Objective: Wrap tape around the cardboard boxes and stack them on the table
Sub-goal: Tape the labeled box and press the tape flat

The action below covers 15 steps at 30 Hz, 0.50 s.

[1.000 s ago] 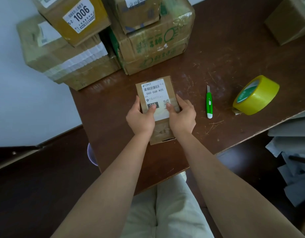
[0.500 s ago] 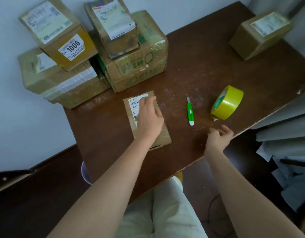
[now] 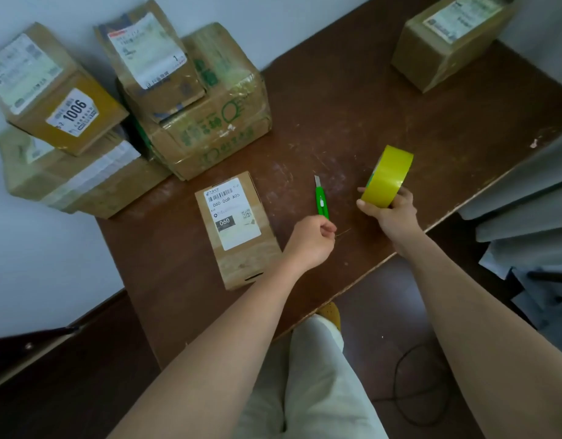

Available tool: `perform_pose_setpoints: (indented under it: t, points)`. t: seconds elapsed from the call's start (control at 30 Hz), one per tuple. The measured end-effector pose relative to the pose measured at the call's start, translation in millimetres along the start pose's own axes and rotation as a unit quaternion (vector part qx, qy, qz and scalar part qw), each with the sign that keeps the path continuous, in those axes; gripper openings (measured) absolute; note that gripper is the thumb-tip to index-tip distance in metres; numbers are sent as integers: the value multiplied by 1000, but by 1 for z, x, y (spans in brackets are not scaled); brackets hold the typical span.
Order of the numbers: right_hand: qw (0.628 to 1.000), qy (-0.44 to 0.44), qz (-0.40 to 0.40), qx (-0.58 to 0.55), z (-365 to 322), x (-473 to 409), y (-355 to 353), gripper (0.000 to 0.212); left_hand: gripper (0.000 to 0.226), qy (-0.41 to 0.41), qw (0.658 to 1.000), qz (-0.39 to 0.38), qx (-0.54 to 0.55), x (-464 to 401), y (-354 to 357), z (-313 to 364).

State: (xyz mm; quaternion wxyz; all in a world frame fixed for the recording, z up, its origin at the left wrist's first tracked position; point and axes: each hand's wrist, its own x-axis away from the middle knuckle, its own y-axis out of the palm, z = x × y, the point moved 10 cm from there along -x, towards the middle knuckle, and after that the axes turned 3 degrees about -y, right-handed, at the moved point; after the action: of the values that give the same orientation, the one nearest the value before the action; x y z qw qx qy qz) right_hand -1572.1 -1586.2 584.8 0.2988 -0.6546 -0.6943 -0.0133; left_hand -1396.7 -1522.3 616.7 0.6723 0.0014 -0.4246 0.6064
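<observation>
The small box [image 3: 238,228] lies flat on the tabletop [image 3: 368,99], close to the near edge, with bare wood to its left and beyond the knife. Stacked boxes [image 3: 130,106] crowd the far left corner; another box [image 3: 447,42] sits at the far right. The right hand [image 3: 392,213] holds the roll of yellow tape [image 3: 387,177] upright above the wood near the right edge, its fingers [image 3: 366,208] wrapped around the roll. The left hand [image 3: 311,240] is curled at the near end of the green knife [image 3: 321,201]; whether it grips the knife cannot be told.
</observation>
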Motion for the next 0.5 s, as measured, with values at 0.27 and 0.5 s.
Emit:
perform_pose_setpoints:
  t: [0.27,0.5]
  points:
    - [971,-27,-99,-217,-8,9,-9,16,47,-44,996,-1,76,-27,30,26]
    - [961,-37,-146,-230,-47,18,-21,22,6,-90,957,-49,271,-34,48,45]
